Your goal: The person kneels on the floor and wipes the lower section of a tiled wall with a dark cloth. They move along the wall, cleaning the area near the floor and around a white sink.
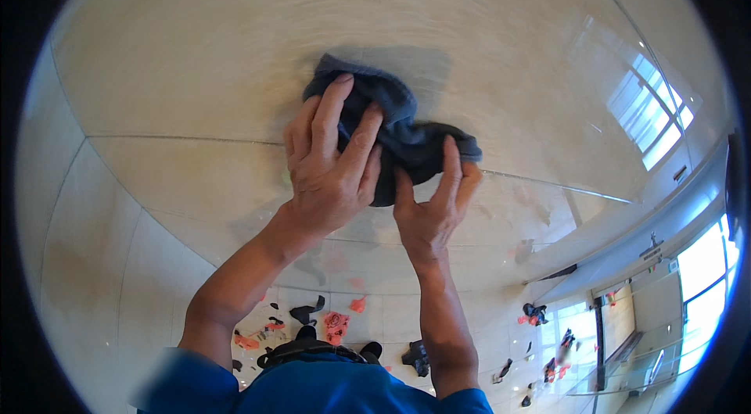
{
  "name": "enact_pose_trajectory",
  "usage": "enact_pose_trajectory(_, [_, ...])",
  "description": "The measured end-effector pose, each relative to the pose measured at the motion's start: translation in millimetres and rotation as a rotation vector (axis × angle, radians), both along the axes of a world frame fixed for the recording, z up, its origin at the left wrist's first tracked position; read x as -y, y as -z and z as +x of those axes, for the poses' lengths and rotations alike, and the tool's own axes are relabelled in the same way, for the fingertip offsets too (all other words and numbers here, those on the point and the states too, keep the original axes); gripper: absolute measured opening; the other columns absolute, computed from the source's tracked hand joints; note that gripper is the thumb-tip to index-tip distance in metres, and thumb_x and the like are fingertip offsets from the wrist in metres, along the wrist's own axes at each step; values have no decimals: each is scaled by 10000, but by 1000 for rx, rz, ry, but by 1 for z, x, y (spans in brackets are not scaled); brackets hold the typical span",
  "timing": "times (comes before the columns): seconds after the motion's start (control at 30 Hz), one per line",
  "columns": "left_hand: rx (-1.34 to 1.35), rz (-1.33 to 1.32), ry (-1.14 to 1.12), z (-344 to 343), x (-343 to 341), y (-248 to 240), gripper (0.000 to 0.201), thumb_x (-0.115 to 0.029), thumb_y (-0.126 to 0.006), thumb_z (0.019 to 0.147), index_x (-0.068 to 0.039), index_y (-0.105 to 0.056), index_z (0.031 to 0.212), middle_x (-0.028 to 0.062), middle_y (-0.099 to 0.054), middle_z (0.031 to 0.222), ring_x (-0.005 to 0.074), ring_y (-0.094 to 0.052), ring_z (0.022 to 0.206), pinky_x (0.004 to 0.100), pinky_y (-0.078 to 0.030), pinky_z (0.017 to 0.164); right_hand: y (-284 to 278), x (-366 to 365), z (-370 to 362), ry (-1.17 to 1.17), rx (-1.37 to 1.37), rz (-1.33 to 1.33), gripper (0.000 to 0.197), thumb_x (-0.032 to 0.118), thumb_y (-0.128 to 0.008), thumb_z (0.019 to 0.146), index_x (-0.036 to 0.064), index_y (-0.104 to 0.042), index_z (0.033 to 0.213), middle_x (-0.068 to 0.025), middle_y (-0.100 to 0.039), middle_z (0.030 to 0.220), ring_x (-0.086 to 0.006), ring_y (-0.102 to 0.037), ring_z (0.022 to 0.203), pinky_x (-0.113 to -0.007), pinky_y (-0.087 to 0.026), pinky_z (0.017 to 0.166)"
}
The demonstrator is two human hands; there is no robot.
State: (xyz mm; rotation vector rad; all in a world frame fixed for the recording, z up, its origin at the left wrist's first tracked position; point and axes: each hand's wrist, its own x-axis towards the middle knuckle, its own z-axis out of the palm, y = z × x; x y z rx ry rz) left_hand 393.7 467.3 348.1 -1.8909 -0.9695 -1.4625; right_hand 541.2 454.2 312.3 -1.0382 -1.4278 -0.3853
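Note:
A crumpled dark blue-grey cloth (391, 109) lies bunched against a glossy beige tiled wall (235, 54). My left hand (330, 172) is on its left part, the bent fingers spread and gripping into the folds. Lower and to the right, my right hand (432, 218) has the cloth's right end between thumb and fingers. The cloth spans a horizontal tile joint, and part of it is hidden under my left fingers. Both forearms come up from below, out of blue sleeves.
Red crumpled scraps (336, 326) and black scraps (305, 311) litter the tiled floor near my feet. More scraps (563, 347) lie at the lower right, towards a bright window (704, 281). A side wall (94, 258) meets the tiled wall at left.

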Motion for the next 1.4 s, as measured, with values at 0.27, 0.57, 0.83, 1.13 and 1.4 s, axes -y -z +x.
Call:
enact_pose_trajectory(0.27, [-15,-12,4,24,-3,7,464,-82,-709,698,-55,-648,1157,228,-408,1415,412,-398,1209,484,-317,1018,-8,-11,40,0,20,106,468,-86,-648,730,-15,-607,1190,-204,-544,1030,-335,-558,917,-381,-473,800])
enact_pose_trajectory(0.57, [-26,-5,150,135,-7,6,468,-181,-751,705,-85,-663,1155,183,-451,1397,349,-455,1108,459,-320,936,-17,-11,150,252,-227,55,404,-51,-649,748,-19,-575,1144,-163,-548,967,-292,-575,856,-363,-480,737])
enact_pose_trajectory(0.83, [-105,-33,81,166,-7,44,384,-103,-732,698,-75,-679,1077,173,-455,1399,337,-436,1141,437,-313,961,23,0,177,119,-167,-40,372,-95,-565,707,-5,-594,1067,-169,-539,981,-303,-578,866,-349,-497,719])
enact_pose_trajectory(1.13, [2,-176,-42,115,12,97,418,-57,-688,743,-8,-623,1153,249,-381,1405,413,-389,1219,485,-314,1013,49,5,112,-88,-154,-120,521,-26,-656,697,7,-539,1203,-248,-457,1179,-399,-469,1049,-472,-392,902])
enact_pose_trajectory(1.4, [70,-162,40,132,9,92,471,-105,-694,771,-27,-583,1222,242,-364,1423,429,-350,1240,509,-306,1021,50,-4,118,-10,-161,-54,534,-60,-606,669,14,-545,1194,-227,-485,1166,-389,-472,1027,-471,-387,903])
